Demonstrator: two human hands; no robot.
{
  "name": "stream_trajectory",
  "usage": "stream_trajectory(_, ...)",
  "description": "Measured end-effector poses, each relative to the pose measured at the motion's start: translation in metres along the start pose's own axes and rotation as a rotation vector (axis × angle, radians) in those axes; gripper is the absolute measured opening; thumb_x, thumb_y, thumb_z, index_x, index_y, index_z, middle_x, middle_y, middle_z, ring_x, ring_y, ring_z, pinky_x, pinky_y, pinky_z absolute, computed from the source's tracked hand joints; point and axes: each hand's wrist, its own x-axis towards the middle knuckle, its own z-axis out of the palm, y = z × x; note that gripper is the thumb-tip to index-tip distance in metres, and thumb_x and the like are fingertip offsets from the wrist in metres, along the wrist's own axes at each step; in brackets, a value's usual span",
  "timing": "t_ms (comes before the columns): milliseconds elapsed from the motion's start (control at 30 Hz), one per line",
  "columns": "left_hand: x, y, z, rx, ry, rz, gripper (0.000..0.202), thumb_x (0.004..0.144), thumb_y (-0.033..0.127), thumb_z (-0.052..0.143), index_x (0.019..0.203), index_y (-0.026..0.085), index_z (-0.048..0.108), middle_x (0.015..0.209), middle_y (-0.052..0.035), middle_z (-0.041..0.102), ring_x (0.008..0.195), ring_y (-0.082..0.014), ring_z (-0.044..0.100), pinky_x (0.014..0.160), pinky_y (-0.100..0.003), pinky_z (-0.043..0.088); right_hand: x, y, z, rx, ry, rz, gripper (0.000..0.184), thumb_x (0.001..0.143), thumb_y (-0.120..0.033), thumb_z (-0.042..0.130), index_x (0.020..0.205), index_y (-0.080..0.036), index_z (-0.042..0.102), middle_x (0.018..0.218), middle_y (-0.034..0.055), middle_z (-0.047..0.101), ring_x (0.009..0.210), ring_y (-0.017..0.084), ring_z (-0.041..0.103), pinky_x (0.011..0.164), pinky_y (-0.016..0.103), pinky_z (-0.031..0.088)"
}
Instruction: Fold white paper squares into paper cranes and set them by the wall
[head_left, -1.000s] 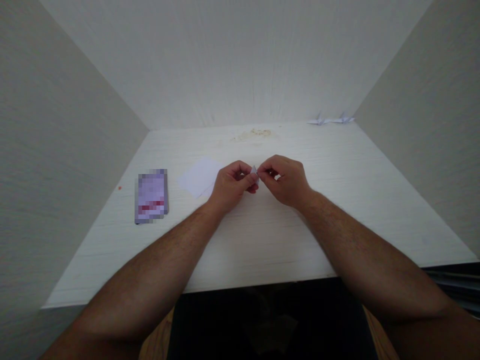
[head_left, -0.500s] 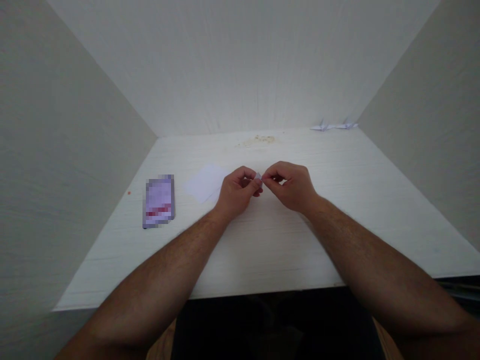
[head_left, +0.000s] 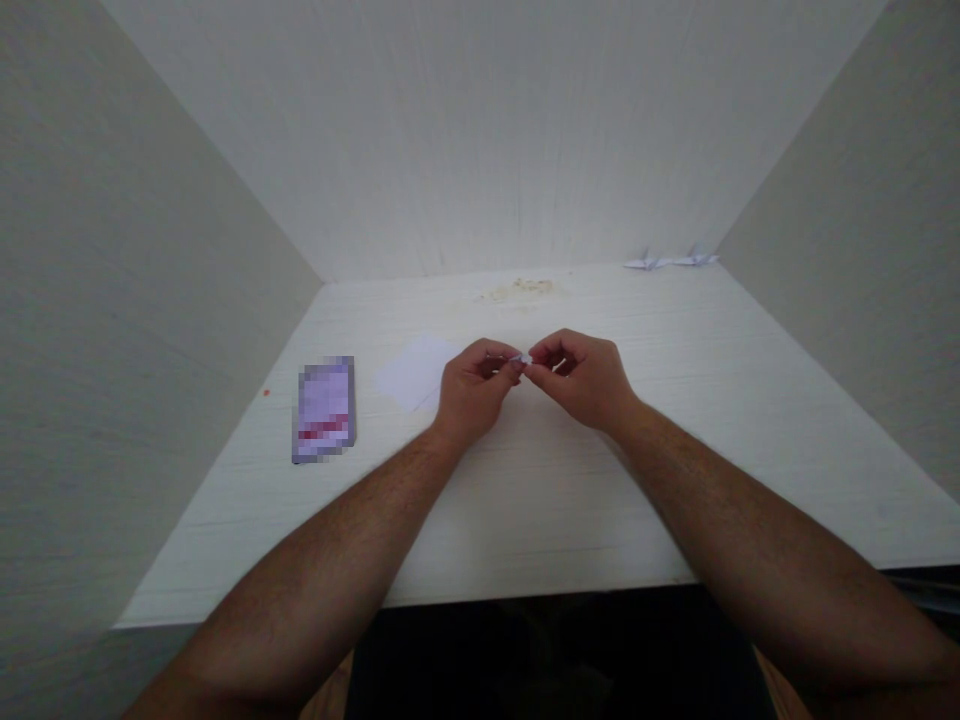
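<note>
Between my two hands, over the middle of the table, is a small piece of folded white paper [head_left: 526, 360]. The thumb and fingers of my left hand [head_left: 478, 385] pinch its left side. My right hand [head_left: 581, 375] is closed on the right side of the same paper, thumb and fingertips together. Most of the paper is hidden by the fingers, so its exact folded shape cannot be made out. White paper sheets [head_left: 412, 372] lie flat just left of my left hand, partly covered by it.
A flat device with a blurred-out lit screen [head_left: 325, 408] lies to the left on the white table [head_left: 525, 520]. Folded paper cranes [head_left: 651, 262] stand at the back right against the wall [head_left: 487, 140]. Brownish stains [head_left: 525, 288] mark the table's back, and a small orange speck [head_left: 266, 393] its left edge.
My right hand's fingers have shifted on the folded paper, and more of it shows between the fingertips. The whole view has tilted slightly, so the things on the table appear a little lower.
</note>
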Motion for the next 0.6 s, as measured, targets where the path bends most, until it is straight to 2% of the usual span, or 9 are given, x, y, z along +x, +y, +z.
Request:
stream_trajectory(300,-0.0003,-0.0015,-0.0013,-0.001,-0.001,0.045,0.016,0.071,0.02,0.08,0.083,0.019,0.071,0.081,-0.0007,0.069,0.072,-0.0109,0.064,0.068,-0.026,0.053,0.0008,0.0022,0.001,0.071,-0.028,0.046,0.012,0.079,-0.03,0.071,0.079,-0.018,0.073,0.069,0.0024,0.072,0.056,0.011,0.06,0.057,0.026,0.048)
stream_trajectory(600,-0.0006,0.0007,-0.001,0.004,-0.002,0.077,0.013,0.071,0.019,0.079,0.081,0.019,0.07,0.08,-0.0006,0.069,0.072,-0.0108,0.064,0.067,-0.025,0.053,0.0017,0.0032,0.0006,0.164,-0.055,0.107,0.012,0.078,-0.03,0.07,0.078,-0.017,0.072,0.067,0.0022,0.07,0.059,0.012,0.06,0.058,0.028,0.048)
